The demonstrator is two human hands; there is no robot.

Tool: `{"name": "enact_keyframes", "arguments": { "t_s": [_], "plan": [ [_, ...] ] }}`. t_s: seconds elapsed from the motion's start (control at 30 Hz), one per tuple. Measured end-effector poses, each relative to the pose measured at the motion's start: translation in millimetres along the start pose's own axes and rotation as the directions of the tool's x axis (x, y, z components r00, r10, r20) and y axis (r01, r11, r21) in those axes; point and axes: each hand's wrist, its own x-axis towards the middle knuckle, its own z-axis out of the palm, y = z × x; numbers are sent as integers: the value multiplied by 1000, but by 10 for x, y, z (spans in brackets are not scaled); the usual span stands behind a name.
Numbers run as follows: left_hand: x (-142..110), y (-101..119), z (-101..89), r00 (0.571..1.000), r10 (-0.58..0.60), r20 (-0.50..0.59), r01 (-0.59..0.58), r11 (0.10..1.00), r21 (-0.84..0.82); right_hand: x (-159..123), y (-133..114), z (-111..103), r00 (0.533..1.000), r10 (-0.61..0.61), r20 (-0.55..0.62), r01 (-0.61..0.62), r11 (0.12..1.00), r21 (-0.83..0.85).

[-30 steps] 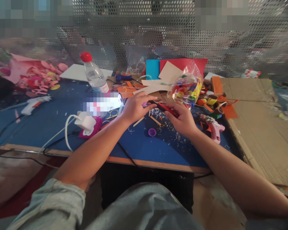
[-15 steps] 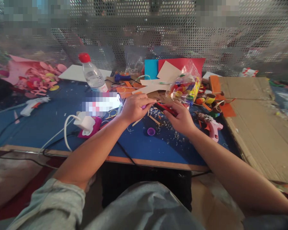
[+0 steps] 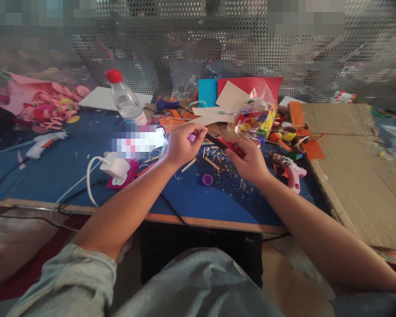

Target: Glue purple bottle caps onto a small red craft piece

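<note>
My left hand [image 3: 184, 144] is closed, fingertips pinched together, around a small purple piece [image 3: 192, 138] that is mostly hidden. My right hand [image 3: 249, 159] grips a slim black-and-red tool [image 3: 222, 142], its black end pointing left at my left fingertips. Whether that end touches the purple piece, I cannot tell. Both hands are just above the blue table. Below and between them, a small round purple cap [image 3: 207, 179] lies with its hollow side up. Thin wooden sticks [image 3: 212, 164] and white shavings are scattered around it.
A bottle with a red cap [image 3: 127, 103] and a lit phone [image 3: 156, 138] are at the left, near a white charger [image 3: 114, 165]. Glue guns lie at both sides, the pink one [image 3: 295, 176] at right. Behind are a plastic bag [image 3: 254, 119] and coloured sheets; cardboard [image 3: 353, 176] is at right.
My left hand has turned slightly and its fingertips have curled inward. More of the tool's black end shows between my hands. The purple cap on the table stays put.
</note>
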Motion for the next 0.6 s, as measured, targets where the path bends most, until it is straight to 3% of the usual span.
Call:
{"name": "enact_keyframes", "arguments": {
  "t_s": [0.13,0.3,0.47,0.6],
  "plan": [
    [13,-31,25,987,-136,-89,133,990,-39,16,22,-10,999,9,-43,-9,1000,0],
    [75,-161,49,908,-370,-196,355,929,-108,13,62,-4,991,78,-109,-70,995,74],
    [77,-145,45,923,-353,-151,334,932,-140,-9,41,12,982,151,-112,-124,969,214],
    [43,-101,66,942,-336,-16,326,923,-204,-12,-22,22,973,221,-67,-187,923,335]
  ]
}}
